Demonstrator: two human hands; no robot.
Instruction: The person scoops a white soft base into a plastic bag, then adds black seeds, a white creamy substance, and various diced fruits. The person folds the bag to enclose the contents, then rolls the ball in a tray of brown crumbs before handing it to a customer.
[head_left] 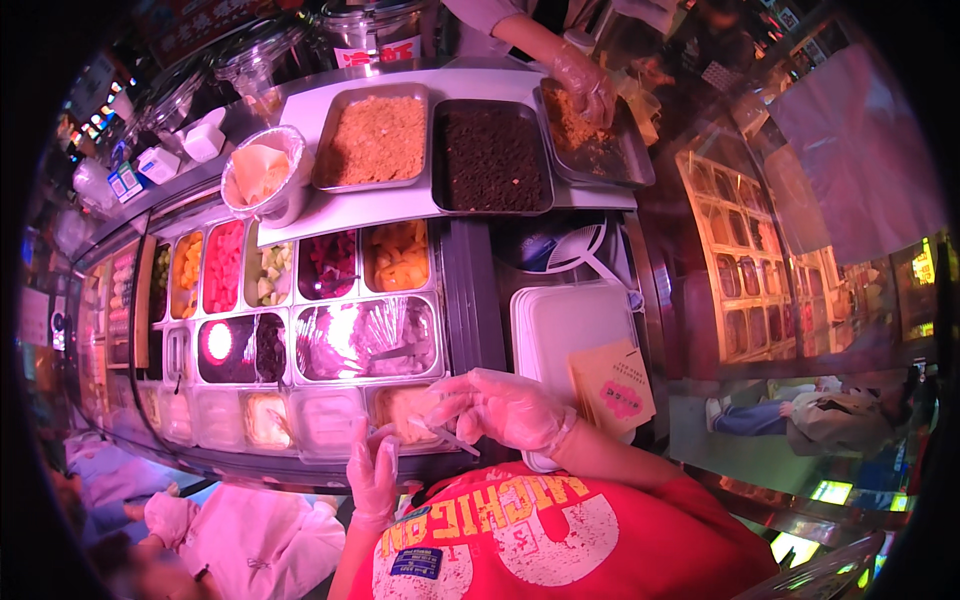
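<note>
My left hand [374, 478], in a clear plastic glove, is held in front of my chest with its fingers stretched upward, holding nothing that I can see. To its right, my gloved right hand [515, 412] has bent fingers above the front row of tubs. A thin pale stick [462, 442] shows at its fingers and seems to be held there; its kind is unclear. Beneath the fingertips is a clear tub of pale orange food [398, 408]. A lidded clear tub [328, 415] stands nearest my left hand.
Steel pans hold mango-like chunks [397, 262], pink cubes [222, 270] and film-covered food [365, 340]. Behind are trays of orange crumbs [375, 140] and dark crumbs [492, 160]; a co-worker's gloved hand [585, 90] reaches into another. White lids [545, 320] and paper bags [612, 388] lie at right.
</note>
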